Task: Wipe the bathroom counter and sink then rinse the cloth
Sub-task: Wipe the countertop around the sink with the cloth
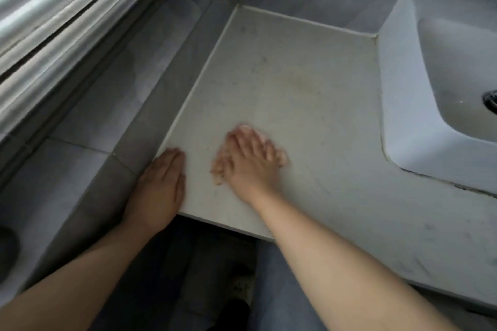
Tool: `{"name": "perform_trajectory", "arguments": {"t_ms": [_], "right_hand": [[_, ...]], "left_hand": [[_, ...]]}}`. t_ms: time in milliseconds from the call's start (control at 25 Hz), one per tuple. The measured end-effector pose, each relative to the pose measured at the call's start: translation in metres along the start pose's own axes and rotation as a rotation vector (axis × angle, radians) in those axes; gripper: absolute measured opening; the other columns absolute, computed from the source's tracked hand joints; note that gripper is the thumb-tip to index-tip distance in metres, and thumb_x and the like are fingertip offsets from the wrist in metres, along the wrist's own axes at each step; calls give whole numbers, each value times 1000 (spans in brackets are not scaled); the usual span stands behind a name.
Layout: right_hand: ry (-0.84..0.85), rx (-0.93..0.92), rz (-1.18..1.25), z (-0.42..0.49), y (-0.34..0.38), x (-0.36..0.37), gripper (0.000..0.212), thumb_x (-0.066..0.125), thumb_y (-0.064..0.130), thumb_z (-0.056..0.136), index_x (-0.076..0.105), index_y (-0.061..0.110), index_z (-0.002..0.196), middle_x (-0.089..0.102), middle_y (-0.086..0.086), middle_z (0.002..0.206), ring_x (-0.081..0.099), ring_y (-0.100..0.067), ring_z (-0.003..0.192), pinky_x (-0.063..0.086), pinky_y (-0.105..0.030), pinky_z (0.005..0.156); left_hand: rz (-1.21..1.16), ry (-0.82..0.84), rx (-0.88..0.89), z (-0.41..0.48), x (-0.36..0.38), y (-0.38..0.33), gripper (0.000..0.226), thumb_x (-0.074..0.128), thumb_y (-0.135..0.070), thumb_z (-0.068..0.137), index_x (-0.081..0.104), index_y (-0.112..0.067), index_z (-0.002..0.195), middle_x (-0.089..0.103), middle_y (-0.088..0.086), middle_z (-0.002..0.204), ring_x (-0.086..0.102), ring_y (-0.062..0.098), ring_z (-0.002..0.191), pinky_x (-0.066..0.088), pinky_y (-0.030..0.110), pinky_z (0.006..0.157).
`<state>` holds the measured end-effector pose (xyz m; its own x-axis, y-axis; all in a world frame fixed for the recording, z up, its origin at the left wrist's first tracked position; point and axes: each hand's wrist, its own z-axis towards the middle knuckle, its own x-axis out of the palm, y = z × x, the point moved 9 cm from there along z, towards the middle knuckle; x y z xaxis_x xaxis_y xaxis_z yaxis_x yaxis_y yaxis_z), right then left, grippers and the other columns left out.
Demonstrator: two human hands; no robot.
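The pale stone counter [295, 75] fills the middle of the view, with faint smudges and a yellowish stain near its centre. My right hand [250, 161] presses down on a small pale pinkish cloth [219, 170] near the counter's front left. The hand is blurred, and the cloth shows only around the fingers. My left hand [161, 185] lies flat on the counter's front left corner, fingers together, holding nothing. The white rectangular sink [403, 88] stands on the counter at the right, with its drain [490, 101] at the frame edge.
A grey tiled ledge [107, 105] runs along the counter's left side, under a ribbed metal shutter [53, 13]. Tiled walls close the back. Dark grime lines the sink's base [457, 187]. Below the front edge are the floor and a dark shoe [236, 312].
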<state>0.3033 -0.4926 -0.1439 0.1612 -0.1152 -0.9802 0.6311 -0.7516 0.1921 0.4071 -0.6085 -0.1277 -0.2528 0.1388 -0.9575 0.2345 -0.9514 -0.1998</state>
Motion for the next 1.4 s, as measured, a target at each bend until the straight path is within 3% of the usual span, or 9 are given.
{"name": "perform_trajectory", "arguments": {"t_ms": [160,320,480,720,920,1040,1200,1320,1400], "right_hand": [[-57,-173,-40,-59,30,2,55,32,40,85,55,21,131,53,3,138,44,-19,131,21,-43,105],[103,-270,30,9,52,3,54,29,37,98,19,26,149,12,7,159,4,-17,146,-2,-43,115],[95,-120,32,63,34,-2,53,21,42,98,15,30,149,8,8,159,-1,-18,146,-5,-47,115],[-41,-413,49,7,81,-2,50,30,43,88,56,30,129,51,8,140,44,-18,132,30,-49,108],[128,-425,47,38,101,6,56,31,40,98,19,23,149,13,7,159,3,-17,146,-7,-42,115],[98,-324,67,47,49,-2,55,33,41,97,21,25,149,14,5,159,5,-17,146,-2,-42,115],[0,154,-30,49,-103,-23,53,21,45,97,22,32,148,15,9,158,7,-15,146,2,-47,114],[-56,17,-82,-3,-113,-28,56,20,52,90,40,37,139,37,9,150,32,-20,139,12,-43,107],[-38,55,-80,-6,-145,-34,55,19,51,91,37,37,141,32,5,153,28,-23,141,11,-42,107]], "left_hand": [[-7,16,-20,-2,2,-1,49,31,-21,88,56,6,121,57,23,125,57,35,114,36,38,102],[25,22,-32,-1,5,0,48,33,-18,85,58,4,119,59,22,124,58,35,111,43,41,95],[51,55,-125,10,10,-2,50,33,-15,80,60,4,117,60,22,121,60,36,108,48,49,88],[-344,-58,-225,-2,-2,19,61,47,7,75,37,5,135,36,13,142,31,17,130,17,13,108],[-658,-128,-476,-2,-5,23,52,45,3,89,36,-7,139,47,5,136,46,16,122,35,32,104],[-405,-57,-276,20,0,-3,40,38,-20,92,48,-3,127,53,16,128,50,31,119,39,41,102],[-25,138,-96,68,26,-30,74,15,-49,81,43,-9,136,38,13,146,28,29,138,18,42,112],[31,234,-47,105,37,-32,93,0,-64,68,24,-20,146,17,2,156,7,19,144,5,33,114],[81,271,3,120,41,-28,96,0,-68,67,22,-19,147,16,3,156,7,19,144,5,33,114]]}}
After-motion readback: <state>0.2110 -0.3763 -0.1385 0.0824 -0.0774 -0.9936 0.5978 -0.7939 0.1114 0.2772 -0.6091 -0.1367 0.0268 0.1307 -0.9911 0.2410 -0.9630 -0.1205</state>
